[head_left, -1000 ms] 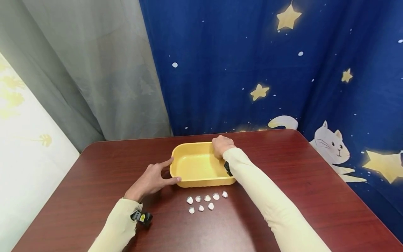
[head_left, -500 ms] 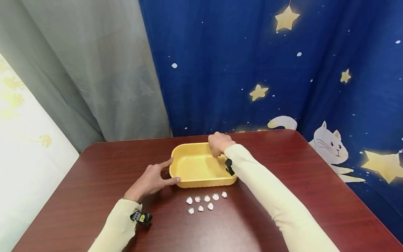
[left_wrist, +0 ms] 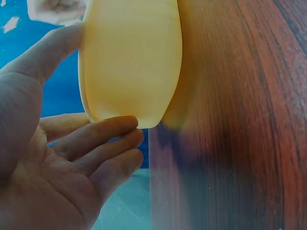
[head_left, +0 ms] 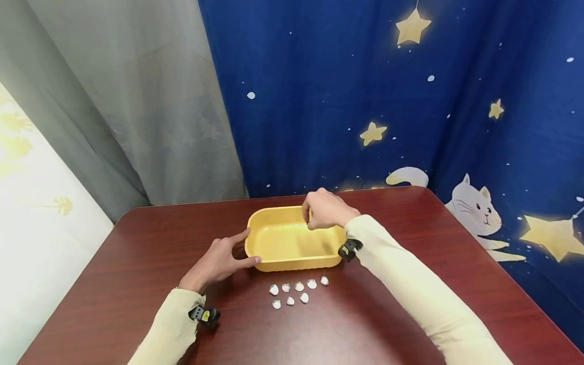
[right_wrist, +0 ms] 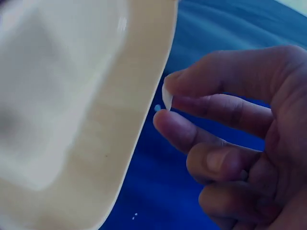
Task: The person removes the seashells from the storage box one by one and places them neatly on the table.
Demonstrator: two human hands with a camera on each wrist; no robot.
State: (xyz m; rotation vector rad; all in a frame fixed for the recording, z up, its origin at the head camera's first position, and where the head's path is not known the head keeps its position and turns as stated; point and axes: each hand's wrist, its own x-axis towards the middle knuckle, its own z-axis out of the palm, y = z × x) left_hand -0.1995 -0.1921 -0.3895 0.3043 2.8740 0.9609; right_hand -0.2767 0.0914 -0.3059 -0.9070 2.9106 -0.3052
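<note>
A yellow plastic tray [head_left: 296, 265] with rounded corners sits on the table. My left hand [head_left: 219, 258] holds its left end, thumb on the near side and fingers round the end wall; the left wrist view shows the fingertips [left_wrist: 125, 122] against the tray. My right hand [head_left: 329, 209] is above the right part of the tray. In the right wrist view it pinches a small white shell-like piece [right_wrist: 167, 98] between thumb and fingertips, with the other fingers curled. From the head view this piece is hidden by the hand.
Several small whitish shell-like pieces [head_left: 298, 287] lie in two rows on the dark red-brown table [head_left: 255, 334], just in front of the tray. Behind the table's far edge hang a grey curtain [head_left: 182, 126] and a blue star-patterned curtain [head_left: 319, 126].
My right hand has come up from inside the tray, its wrist shifting right and turning. The left hand, the tray and the pieces on the table stay in place.
</note>
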